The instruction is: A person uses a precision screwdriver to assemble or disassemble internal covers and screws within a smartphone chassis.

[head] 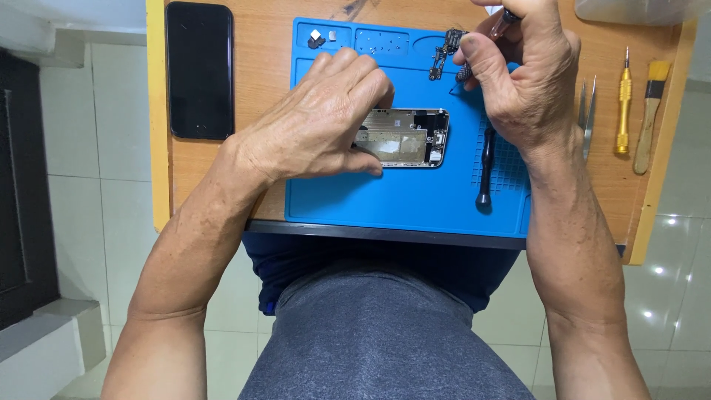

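**Opened phone pinned on the blue mat, screwdriver pinched above it**

Left hand (318, 122) pressed down over the opened phone chassis (406, 138), fingers curled together along its upper edge, thumb laid flat along its lower edge; clamped on the chassis, holding it against the blue repair mat (385, 200). Roughly at the mat's centre, long side running left to right, right end uncovered, showing metal shielding and small connectors.

Right hand (526, 70) raised over the mat's upper right part, fingers closed around a small screwdriver (465, 72), knurled tip poking out below the thumb, clear handle end showing above the knuckles. Just left of that tip, over the mat's top trays, a thin black flex-cable part (443, 53); held or merely lying there — cannot tell.

On the mat, right of the chassis, a black-handled tool (486, 167) lying upright on the gridded patch. In the mat's top-left tray, a few small dark and pale parts (318, 38); in the next tray, tiny screws (379, 43).

Off the mat to the left, on the wooden table (259, 44), a black phone screen panel (200, 70) lying face up. Off the mat to the right, metal tweezers (589, 111), then a yellow-handled screwdriver (624, 104), then a small brush (650, 115) with pale bristles, all side by side near the table's right edge.
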